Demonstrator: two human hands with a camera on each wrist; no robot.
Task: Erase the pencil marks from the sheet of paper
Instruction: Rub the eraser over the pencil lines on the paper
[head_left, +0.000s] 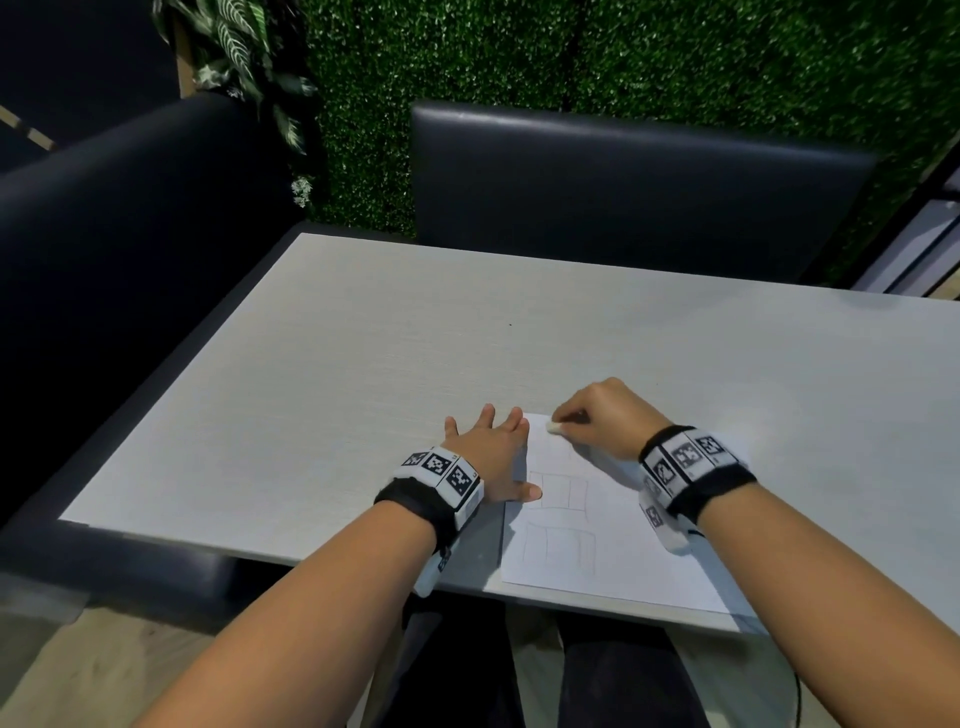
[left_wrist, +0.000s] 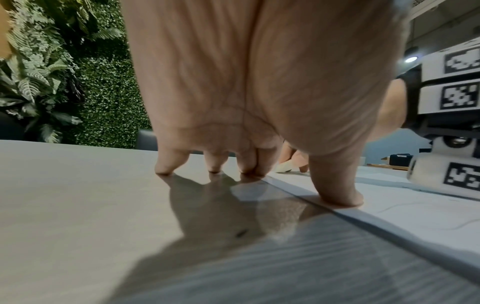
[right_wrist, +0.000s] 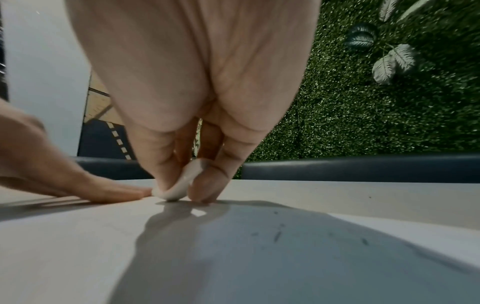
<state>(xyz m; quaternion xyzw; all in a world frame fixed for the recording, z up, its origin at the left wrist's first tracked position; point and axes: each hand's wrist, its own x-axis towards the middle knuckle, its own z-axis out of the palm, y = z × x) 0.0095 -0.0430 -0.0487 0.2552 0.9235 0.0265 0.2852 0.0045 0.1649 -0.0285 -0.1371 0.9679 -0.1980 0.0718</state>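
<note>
On the paper (head_left: 618, 535), left hand (head_left: 491, 457) flat and relaxed, right hand (head_left: 602, 415) pinching eraser (head_left: 555, 427).

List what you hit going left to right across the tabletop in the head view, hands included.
Bare grey table → left hand, flat with fingers spread at the paper's left edge → white eraser → right hand, pinching the eraser → right wristband with markers. The sheet of paper lies under both hands.

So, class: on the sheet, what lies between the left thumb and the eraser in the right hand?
Only bare paper: in the head view, nothing lies between the left hand thumb and the eraser.
</note>
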